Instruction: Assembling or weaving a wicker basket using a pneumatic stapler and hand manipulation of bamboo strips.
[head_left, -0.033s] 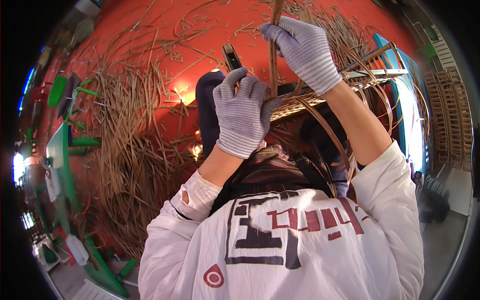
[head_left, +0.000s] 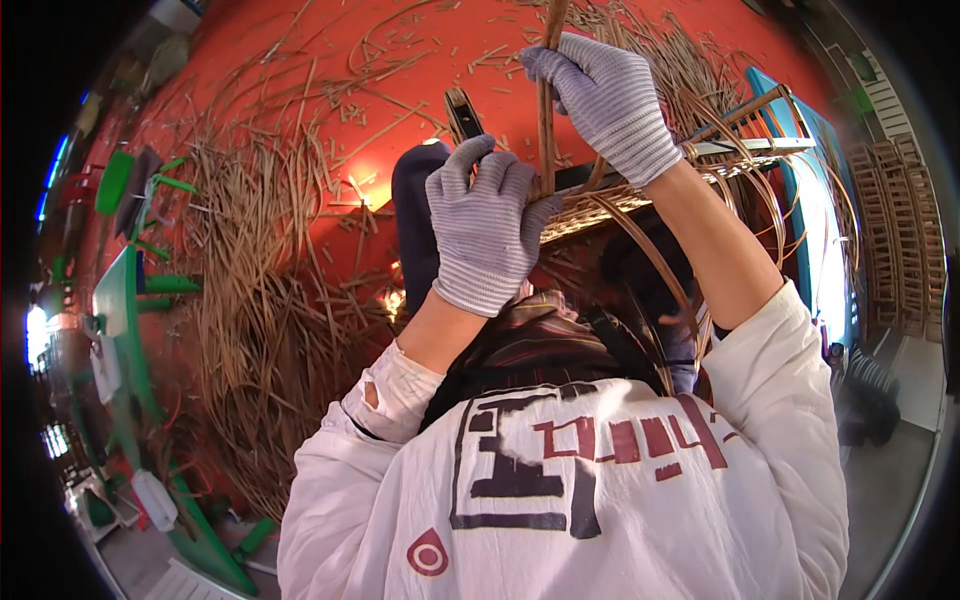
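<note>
Both of my hands wear pale grey striped work gloves. My right hand (head_left: pixel 612 100) is closed around the upper part of a brown, flat weaving strip (head_left: pixel 546 135) that stands nearly upright. Lower down and to the left, my left hand (head_left: pixel 485 225) grips the near end of a long woven piece (head_left: pixel 590 215) on a dark frame, at the foot of that strip. The glove hides exactly how its fingertips sit there. From the woven piece, a loose brown strip (head_left: pixel 655 255) curves down past my right forearm.
A big heap of brown strips (head_left: pixel 255 330) lies on the red floor (head_left: pixel 380 60) at left, with short offcuts scattered about. Green-legged stools or small tables (head_left: pixel 120 290) stand at far left. At right are a blue-edged panel (head_left: pixel 815 220) and stacked brown slatted pieces (head_left: pixel 900 230).
</note>
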